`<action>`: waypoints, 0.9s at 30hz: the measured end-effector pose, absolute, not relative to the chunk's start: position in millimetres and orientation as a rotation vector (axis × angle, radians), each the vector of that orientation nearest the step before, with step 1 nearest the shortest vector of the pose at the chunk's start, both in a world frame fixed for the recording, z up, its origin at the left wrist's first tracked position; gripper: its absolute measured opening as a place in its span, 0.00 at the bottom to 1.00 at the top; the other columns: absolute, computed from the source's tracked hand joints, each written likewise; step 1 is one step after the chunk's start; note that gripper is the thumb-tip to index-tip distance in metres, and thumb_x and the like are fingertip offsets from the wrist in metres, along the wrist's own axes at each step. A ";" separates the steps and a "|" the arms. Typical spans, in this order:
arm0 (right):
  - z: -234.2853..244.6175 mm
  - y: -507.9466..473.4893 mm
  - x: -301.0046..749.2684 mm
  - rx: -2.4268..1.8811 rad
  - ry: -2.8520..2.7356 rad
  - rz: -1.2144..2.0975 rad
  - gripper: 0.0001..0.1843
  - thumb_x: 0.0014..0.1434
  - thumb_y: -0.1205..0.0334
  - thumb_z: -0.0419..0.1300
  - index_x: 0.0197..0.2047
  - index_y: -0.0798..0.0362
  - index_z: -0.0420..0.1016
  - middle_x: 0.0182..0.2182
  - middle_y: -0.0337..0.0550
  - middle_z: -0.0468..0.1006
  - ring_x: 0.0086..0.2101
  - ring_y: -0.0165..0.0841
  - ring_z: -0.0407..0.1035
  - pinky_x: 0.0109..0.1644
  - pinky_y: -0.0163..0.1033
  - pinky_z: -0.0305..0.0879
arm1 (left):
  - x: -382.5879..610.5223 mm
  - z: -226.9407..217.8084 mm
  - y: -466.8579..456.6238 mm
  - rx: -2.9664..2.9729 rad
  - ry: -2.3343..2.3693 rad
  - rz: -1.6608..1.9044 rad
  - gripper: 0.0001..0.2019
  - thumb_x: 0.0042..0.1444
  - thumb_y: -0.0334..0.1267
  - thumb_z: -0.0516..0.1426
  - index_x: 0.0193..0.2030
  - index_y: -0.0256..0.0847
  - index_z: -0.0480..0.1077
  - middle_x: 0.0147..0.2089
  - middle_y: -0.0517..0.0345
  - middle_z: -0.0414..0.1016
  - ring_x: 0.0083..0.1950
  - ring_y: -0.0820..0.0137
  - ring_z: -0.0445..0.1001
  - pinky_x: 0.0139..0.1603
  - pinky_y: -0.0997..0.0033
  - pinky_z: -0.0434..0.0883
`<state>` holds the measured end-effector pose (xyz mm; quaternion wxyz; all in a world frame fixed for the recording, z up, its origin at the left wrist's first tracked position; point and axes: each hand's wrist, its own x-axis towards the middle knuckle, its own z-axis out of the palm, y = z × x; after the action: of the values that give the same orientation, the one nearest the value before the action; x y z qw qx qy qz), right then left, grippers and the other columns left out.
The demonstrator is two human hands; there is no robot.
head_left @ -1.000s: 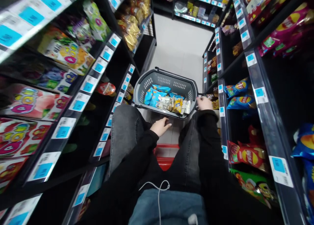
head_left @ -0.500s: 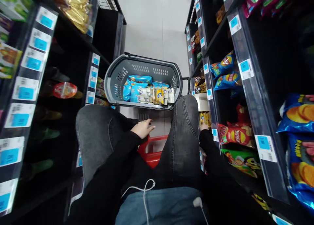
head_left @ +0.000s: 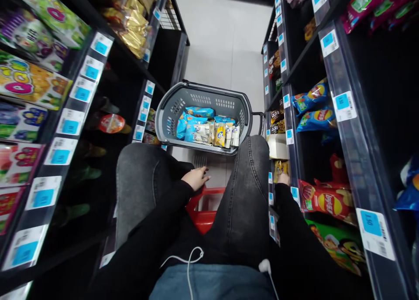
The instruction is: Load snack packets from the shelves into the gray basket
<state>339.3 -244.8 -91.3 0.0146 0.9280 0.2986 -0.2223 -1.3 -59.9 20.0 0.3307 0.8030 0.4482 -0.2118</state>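
My left hand (head_left: 195, 178) hangs between my knees with its fingers loosely stretched out and nothing in them. Below it is a red plastic stool (head_left: 204, 221), partly covered by my legs. On the right, my right hand (head_left: 284, 178) reaches into a low shelf at the near end of some yellow snack packets (head_left: 280, 168). Its fingers are mostly hidden, so their grip does not show. In front of my knees stands a grey shopping basket (head_left: 200, 91). It holds blue snack bags (head_left: 200, 112), a yellow packet (head_left: 220, 135) and several white packets (head_left: 203, 132).
Black shelves with price tags (head_left: 70, 122) line both sides closely. A white box (head_left: 277, 146) sits just beyond the yellow packets. Red chip bags (head_left: 327, 202) and blue chip bags (head_left: 316, 118) lie on the right shelf. Tiled floor (head_left: 212, 34) stretches ahead.
The view has shifted, so most things appear further right and slightly lower. My right hand has gone a little further in at the yellow packets. My left hand stays between my knees.
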 end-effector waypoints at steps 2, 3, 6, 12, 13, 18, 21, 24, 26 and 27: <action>-91.4 -250.7 329.5 2.857 0.967 -0.616 0.13 0.57 0.73 0.47 0.37 0.63 0.73 0.35 0.60 0.74 0.35 0.37 0.71 0.36 0.39 0.62 | 0.7 20.9 -60.3 2.087 1.166 -0.507 0.17 0.55 0.41 0.51 0.49 0.37 0.67 0.49 0.44 0.73 0.49 0.59 0.73 0.50 0.64 0.66; -89.4 -255.5 322.4 2.845 0.999 -0.588 0.14 0.58 0.74 0.46 0.37 0.63 0.73 0.36 0.62 0.73 0.36 0.38 0.70 0.36 0.39 0.62 | 1.7 21.6 -60.6 2.081 1.164 -0.482 0.16 0.54 0.41 0.51 0.49 0.38 0.67 0.49 0.44 0.74 0.49 0.60 0.73 0.50 0.65 0.66; -71.8 -270.8 299.9 2.804 1.169 -0.449 0.16 0.59 0.72 0.46 0.41 0.60 0.74 0.37 0.61 0.73 0.37 0.39 0.69 0.36 0.38 0.60 | 4.4 24.1 -62.8 2.084 1.152 -0.413 0.15 0.54 0.40 0.52 0.48 0.39 0.67 0.47 0.46 0.75 0.48 0.62 0.73 0.49 0.67 0.67; 23.4 -278.2 272.3 2.894 1.478 0.320 0.17 0.58 0.68 0.49 0.45 0.52 0.75 0.35 0.51 0.74 0.29 0.33 0.67 0.28 0.36 0.56 | 6.3 29.6 -67.6 2.034 1.108 -0.243 0.14 0.52 0.39 0.54 0.45 0.39 0.70 0.44 0.48 0.76 0.42 0.64 0.75 0.46 0.68 0.68; 44.3 -275.6 269.8 2.924 1.529 0.470 0.15 0.57 0.68 0.51 0.44 0.51 0.76 0.36 0.50 0.75 0.30 0.33 0.68 0.28 0.36 0.56 | 6.7 30.7 -67.9 2.000 1.092 -0.191 0.13 0.51 0.39 0.54 0.44 0.39 0.71 0.44 0.49 0.77 0.42 0.64 0.75 0.47 0.68 0.68; 134.4 -245.4 256.4 3.158 1.827 1.035 0.09 0.52 0.68 0.57 0.33 0.50 0.78 0.33 0.46 0.74 0.33 0.34 0.70 0.36 0.38 0.65 | 9.4 42.6 -67.8 1.517 1.019 0.116 0.21 0.49 0.49 0.56 0.47 0.38 0.70 0.39 0.50 0.76 0.38 0.65 0.76 0.44 0.64 0.71; 161.5 -214.5 241.7 3.275 2.342 0.715 0.05 0.49 0.68 0.59 0.27 0.50 0.76 0.30 0.42 0.73 0.33 0.33 0.70 0.38 0.41 0.68 | 7.0 60.8 -68.4 1.069 0.806 0.286 0.31 0.49 0.54 0.55 0.58 0.44 0.59 0.47 0.46 0.73 0.40 0.66 0.76 0.43 0.61 0.71; 165.8 -178.5 224.4 3.130 2.922 -0.175 0.07 0.49 0.68 0.58 0.23 0.50 0.74 0.28 0.41 0.71 0.31 0.32 0.68 0.38 0.41 0.67 | -2.0 81.7 -69.1 0.903 0.595 0.446 0.37 0.48 0.58 0.54 0.64 0.51 0.49 0.53 0.45 0.69 0.47 0.62 0.74 0.46 0.57 0.70; 159.2 -155.3 215.3 2.816 3.102 -0.811 0.08 0.49 0.69 0.56 0.22 0.50 0.73 0.27 0.40 0.71 0.31 0.31 0.68 0.38 0.41 0.67 | -9.0 90.4 -68.3 0.913 0.580 0.510 0.43 0.43 0.59 0.57 0.65 0.51 0.46 0.54 0.46 0.69 0.50 0.60 0.72 0.47 0.56 0.70; 154.0 -145.2 211.9 2.669 3.122 -1.041 0.09 0.49 0.69 0.56 0.21 0.50 0.73 0.27 0.40 0.71 0.32 0.32 0.67 0.39 0.41 0.66 | -12.0 92.3 -67.3 0.930 0.596 0.535 0.45 0.40 0.57 0.60 0.65 0.50 0.47 0.54 0.46 0.69 0.51 0.59 0.72 0.47 0.57 0.70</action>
<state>211.9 -145.2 154.0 -0.5207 0.5377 0.6291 -0.2097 -12.0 -67.3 92.3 0.8176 0.4363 0.2795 0.2509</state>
